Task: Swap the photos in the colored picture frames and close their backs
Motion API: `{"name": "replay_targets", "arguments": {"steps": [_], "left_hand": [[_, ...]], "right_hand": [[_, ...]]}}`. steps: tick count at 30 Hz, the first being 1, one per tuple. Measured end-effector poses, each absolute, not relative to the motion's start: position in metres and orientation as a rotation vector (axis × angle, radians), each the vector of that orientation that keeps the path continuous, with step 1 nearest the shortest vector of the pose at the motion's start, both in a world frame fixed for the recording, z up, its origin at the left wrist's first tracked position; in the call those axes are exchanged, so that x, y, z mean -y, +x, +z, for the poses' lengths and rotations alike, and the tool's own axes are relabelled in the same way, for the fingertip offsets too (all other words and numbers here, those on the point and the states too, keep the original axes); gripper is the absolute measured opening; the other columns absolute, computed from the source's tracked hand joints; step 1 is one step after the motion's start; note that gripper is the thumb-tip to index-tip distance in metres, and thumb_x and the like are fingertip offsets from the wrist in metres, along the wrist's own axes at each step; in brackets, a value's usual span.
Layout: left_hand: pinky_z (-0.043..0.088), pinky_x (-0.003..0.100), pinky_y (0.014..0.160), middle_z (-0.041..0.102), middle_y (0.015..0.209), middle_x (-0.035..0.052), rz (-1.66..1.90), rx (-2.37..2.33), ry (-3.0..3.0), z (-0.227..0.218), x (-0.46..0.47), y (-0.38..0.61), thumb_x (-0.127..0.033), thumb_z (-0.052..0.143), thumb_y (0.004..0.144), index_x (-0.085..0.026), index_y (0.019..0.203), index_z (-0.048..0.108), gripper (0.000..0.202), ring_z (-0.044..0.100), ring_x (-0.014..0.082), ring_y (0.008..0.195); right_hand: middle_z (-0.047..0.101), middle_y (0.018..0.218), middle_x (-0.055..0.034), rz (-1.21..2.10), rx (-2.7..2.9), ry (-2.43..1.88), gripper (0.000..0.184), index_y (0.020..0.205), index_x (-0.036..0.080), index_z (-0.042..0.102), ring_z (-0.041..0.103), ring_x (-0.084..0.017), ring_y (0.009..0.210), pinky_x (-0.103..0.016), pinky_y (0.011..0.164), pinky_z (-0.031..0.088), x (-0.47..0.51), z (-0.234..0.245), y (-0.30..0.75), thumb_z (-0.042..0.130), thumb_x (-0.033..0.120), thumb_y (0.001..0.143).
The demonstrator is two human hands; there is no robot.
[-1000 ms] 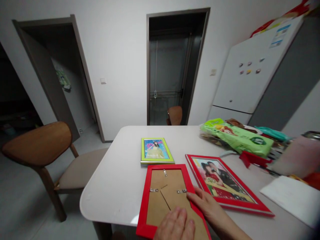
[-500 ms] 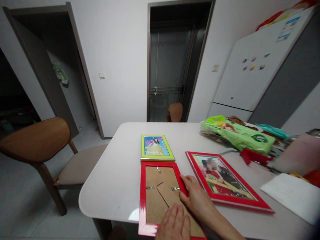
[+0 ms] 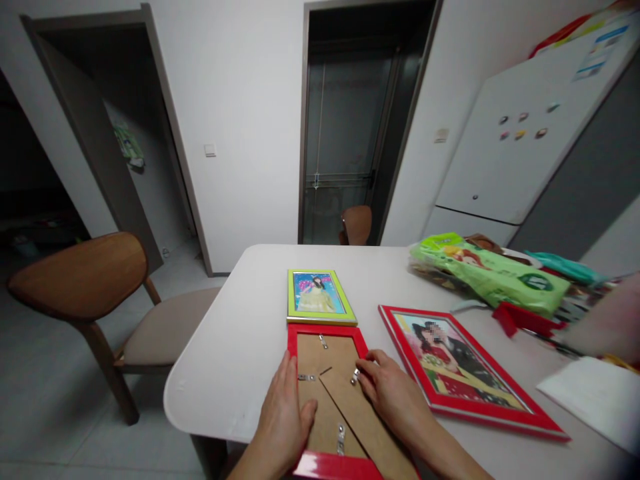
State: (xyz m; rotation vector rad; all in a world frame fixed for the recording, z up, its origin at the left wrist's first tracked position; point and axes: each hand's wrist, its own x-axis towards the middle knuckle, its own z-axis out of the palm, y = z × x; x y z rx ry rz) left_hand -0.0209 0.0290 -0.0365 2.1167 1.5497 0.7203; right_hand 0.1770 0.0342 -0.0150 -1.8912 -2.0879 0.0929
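A red photo frame [image 3: 305, 329] lies face down on the white table, its brown backing board [image 3: 313, 360] and stand leg [image 3: 367, 427] facing up. Metal clips sit around the board's edges. My left hand [image 3: 283, 410] grips the frame's left side, thumb over the board and fingers along the outer edge. At the right side, the bent fingers of my right hand [image 3: 395, 393] are on a metal clip [image 3: 355, 377], which stands at a slant. Just beyond is a yellow-green photo frame [image 3: 293, 297], picture up. A larger red photo frame [image 3: 407, 353] lies picture up on the right.
On the table's right are a green plastic packet [image 3: 500, 270], a red object [image 3: 525, 320], a white sheet [image 3: 595, 400] and a pinkish item [image 3: 607, 323]. A wooden chair [image 3: 80, 280] stands left of the white table [image 3: 225, 353]; another chair [image 3: 357, 225] is behind it.
My left hand has moved from the lower board to the frame's left side, uncovering the lower clip. The right clip has turned from level to slanted under my right fingers. The view has shifted slightly.
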Motion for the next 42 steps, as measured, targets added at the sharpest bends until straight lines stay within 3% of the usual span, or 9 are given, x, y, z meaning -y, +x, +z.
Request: {"name": "replay_targets", "arguments": {"steps": [5,9,13,19,28,32,38,42], "left_hand": [[0.02,0.031,0.101,0.027,0.133,0.0148,0.765,-1.54,2.073,-0.038,-0.029,-0.021,-0.02,0.045,0.066,-0.002,0.125,0.027,0.064,0.024,0.0206,0.122],[0.021,0.032,0.101,0.028,0.132,0.0152,0.752,-1.556,2.068,-0.039,-0.03,-0.021,-0.019,0.042,0.068,-0.001,0.124,0.028,0.061,0.025,0.0204,0.122],[0.022,0.033,0.1,0.03,0.132,0.0154,0.757,-1.552,2.085,-0.039,-0.03,-0.021,-0.018,0.039,0.07,0.0,0.124,0.03,0.057,0.027,0.0203,0.121],[0.022,0.032,0.1,0.029,0.132,0.014,0.758,-1.568,2.097,-0.037,-0.028,-0.022,-0.018,0.04,0.069,-0.001,0.124,0.029,0.059,0.027,0.0202,0.121],[0.023,0.033,0.1,0.029,0.132,0.0148,0.725,-1.594,2.1,-0.033,-0.028,-0.02,-0.017,0.04,0.068,0.0,0.124,0.029,0.059,0.027,0.0208,0.121],[0.023,0.032,0.1,0.029,0.132,0.014,0.745,-1.59,2.097,-0.033,-0.028,-0.021,-0.018,0.039,0.07,-0.001,0.124,0.029,0.058,0.028,0.0199,0.121],[0.022,0.032,0.1,0.03,0.133,0.0113,0.793,-1.571,2.053,-0.036,-0.027,-0.021,-0.02,0.04,0.07,-0.006,0.125,0.029,0.058,0.027,0.0198,0.121],[0.023,0.032,0.1,0.029,0.133,0.0109,0.811,-1.566,2.066,-0.036,-0.026,-0.02,-0.021,0.041,0.071,-0.007,0.126,0.028,0.058,0.028,0.0197,0.12]], "right_hand": [[0.056,0.096,-0.0069,0.108,2.182,-1.638,0.021,0.086,0.021,0.061,0.047,-0.02,0.089,-0.03,0.076,0.035,-0.037,-0.009,0.14,0.043,0.023,0.076],[0.057,0.077,-0.0042,0.253,2.231,-1.505,0.017,0.07,0.019,0.062,0.049,-0.016,0.077,-0.024,0.069,0.036,-0.046,-0.01,0.104,0.046,0.022,0.076],[0.056,0.072,-0.0048,0.252,2.195,-1.547,0.021,0.065,0.016,0.061,0.049,-0.014,0.072,-0.023,0.067,0.035,-0.056,-0.014,0.095,0.044,0.018,0.076],[0.056,0.084,-0.0088,0.172,2.084,-1.667,0.023,0.086,0.014,0.06,0.048,-0.017,0.081,-0.026,0.072,0.035,-0.073,-0.02,0.124,0.04,0.022,0.079],[0.055,0.085,-0.0095,0.167,2.044,-1.762,0.028,0.097,0.018,0.061,0.046,-0.02,0.082,-0.029,0.072,0.035,-0.089,-0.026,0.133,0.042,0.022,0.076],[0.055,0.094,-0.0091,0.227,2.1,-1.696,0.035,0.107,0.018,0.055,0.047,-0.019,0.088,-0.029,0.077,0.035,-0.071,-0.014,0.138,0.043,0.019,0.074],[0.048,0.113,-0.0037,0.629,2.301,-1.391,0.026,0.088,0.026,0.063,0.041,-0.019,0.104,-0.033,0.089,0.031,-0.011,0.004,0.159,0.051,0.018,0.066],[0.045,0.117,-0.0023,0.626,2.319,-1.382,0.022,0.082,0.029,0.065,0.034,-0.022,0.111,-0.039,0.093,0.025,0.004,0.001,0.157,0.056,0.02,0.064]]}}
